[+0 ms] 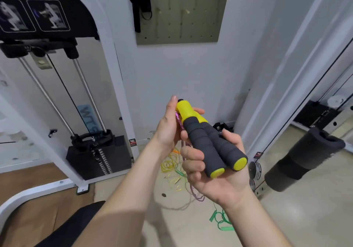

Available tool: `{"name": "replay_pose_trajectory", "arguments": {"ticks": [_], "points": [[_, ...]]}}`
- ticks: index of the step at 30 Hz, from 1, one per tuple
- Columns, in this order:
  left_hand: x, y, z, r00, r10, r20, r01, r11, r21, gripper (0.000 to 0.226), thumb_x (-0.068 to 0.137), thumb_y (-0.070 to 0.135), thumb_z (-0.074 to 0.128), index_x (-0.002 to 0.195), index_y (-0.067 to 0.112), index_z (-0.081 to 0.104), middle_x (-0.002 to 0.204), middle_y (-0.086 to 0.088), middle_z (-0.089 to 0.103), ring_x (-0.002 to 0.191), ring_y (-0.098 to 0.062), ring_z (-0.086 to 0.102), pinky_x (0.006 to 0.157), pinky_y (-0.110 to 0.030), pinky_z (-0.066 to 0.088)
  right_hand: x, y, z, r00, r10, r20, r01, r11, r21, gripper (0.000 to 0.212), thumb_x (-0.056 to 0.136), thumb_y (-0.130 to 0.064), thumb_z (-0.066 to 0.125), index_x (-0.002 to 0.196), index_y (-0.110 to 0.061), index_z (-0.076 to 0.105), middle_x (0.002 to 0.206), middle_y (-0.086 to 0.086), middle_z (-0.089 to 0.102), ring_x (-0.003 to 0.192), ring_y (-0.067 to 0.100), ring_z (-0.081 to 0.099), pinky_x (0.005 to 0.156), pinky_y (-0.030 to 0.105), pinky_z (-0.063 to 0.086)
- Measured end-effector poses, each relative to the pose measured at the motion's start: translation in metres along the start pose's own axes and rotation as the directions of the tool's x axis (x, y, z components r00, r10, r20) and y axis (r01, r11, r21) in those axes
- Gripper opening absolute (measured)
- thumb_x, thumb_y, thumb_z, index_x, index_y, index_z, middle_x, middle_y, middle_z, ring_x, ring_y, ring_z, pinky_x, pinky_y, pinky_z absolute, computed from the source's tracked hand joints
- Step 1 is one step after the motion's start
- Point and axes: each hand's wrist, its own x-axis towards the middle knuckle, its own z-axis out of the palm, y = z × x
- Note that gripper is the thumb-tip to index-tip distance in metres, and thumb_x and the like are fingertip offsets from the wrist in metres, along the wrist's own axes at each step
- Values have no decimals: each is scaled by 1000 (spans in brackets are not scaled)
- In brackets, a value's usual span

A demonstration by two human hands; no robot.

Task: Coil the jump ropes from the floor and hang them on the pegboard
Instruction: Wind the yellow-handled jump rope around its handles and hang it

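right hand (210, 179) clamped round both foam handles (206, 141), left hand (169, 126) curled on their yellow tops where pink cord (179, 121) exits. Cord hangs limp to floor (305, 218): likely light, floppy, tangle-prone. Grip the foam, loop the cord. pegboard (181, 26) above

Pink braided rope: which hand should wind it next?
Left. The right hand is occupied holding both yellow-and-grey foam handles; the left hand cups their tops, right against the pink braided rope.

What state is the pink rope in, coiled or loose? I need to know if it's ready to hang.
Loose: the pink rope runs from the two handles down to slack loops on the floor, uncoiled.
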Motion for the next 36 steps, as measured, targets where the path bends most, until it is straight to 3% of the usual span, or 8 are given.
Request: {"name": "replay_pose_trajectory", "arguments": {"ticks": [8, 11, 13, 16, 19, 22, 29, 36], "points": [[-2, -42, 38, 898, -194, -395, 264, 956, 131, 54, 89, 68, 40, 78, 19, 58, 60, -6, 45, 50, -17, 42, 42, -22, 30, -22, -9, 8, 895, -147, -420, 106, 987, -119, 50, 50, -7, 77, 94, -6, 53, 75, 12, 50, 54, 19, 53, 45, 25, 46], [-1, -48, 56, 955, -1, -296, 116, 921, 371, 42, 102, 37, 36, 66, 18, 46, 55, -3, 43, 48, -16, 39, 47, -26, 28, -43, -21, -2, 737, -358, -573, -36, 827, -561, 23, 55, -7, 63, 76, -14, 57, 68, 6, 47, 49, 15, 42, 43, 22, 35], [1, -52, 64, 968, 190, -166, 15, 614, 789, 40, 103, 24, 33, 64, 19, 39, 61, -8, 47, 61, -26, 46, 58, -35, 35, -62, -35, -11, 599, -606, -523, -266, 465, -844, 18, 53, -13, 60, 66, -21, 51, 60, -4, 46, 53, 16, 41, 48, 24, 33], [1, -53, 95, 967, 256, 14, -42, 105, 994, 28, 101, 21, 33, 74, 18, 43, 80, -13, 59, 81, -36, 54, 68, -41, 41, -92, -60, -22, 556, -744, -371, -629, -85, -773, 24, 66, -28, 60, 84, -26, 43, 67, -7, 54, 69, 25, 53, 55, 32, 37], [1, -59, 131, 973, 218, 74, -14, -264, 964, 9, 95, 15, 43, 95, 16, 52, 98, -11, 62, 92, -35, 59, 68, -37, 42, -121, -79, -24, 602, -758, -251, -715, -371, -593, 30, 76, -29, 55, 98, -25, 36, 79, -2, 56, 81, 34, 57, 60, 37, 42], [1, -64, 158, 981, 162, 104, -16, -471, 882, 11, 93, 12, 45, 98, 16, 54, 100, -7, 59, 92, -32, 60, 63, -34, 33, -148, -94, -19, 657, -729, -192, -708, -510, -488, 32, 79, -29, 54, 98, -23, 30, 91, 0, 55, 88, 34, 60, 60, 36, 37], [-12, -77, 185, 950, 117, 288, -197, -491, 848, 24, 64, 7, 76, 73, 20, 59, 63, 3, 55, 55, -24, 57, 41, -28, 42, -196, -129, -5, 772, -594, -225, -635, -724, -269, 35, 81, -25, 58, 100, -18, 31, 96, 1, 55, 88, 28, 59, 62, 32, 32], [-34, -70, 200, 886, 179, 428, -311, -457, 834, 15, 69, 10, 76, 71, 17, 63, 60, 1, 59, 54, -28, 57, 43, -33, 47, -211, -141, 3, 896, -402, -191, -404, -914, 31, 46, 84, -12, 56, 124, -8, 33, 113, 6, 54, 96, 25, 62, 45, 29, 16]]}}
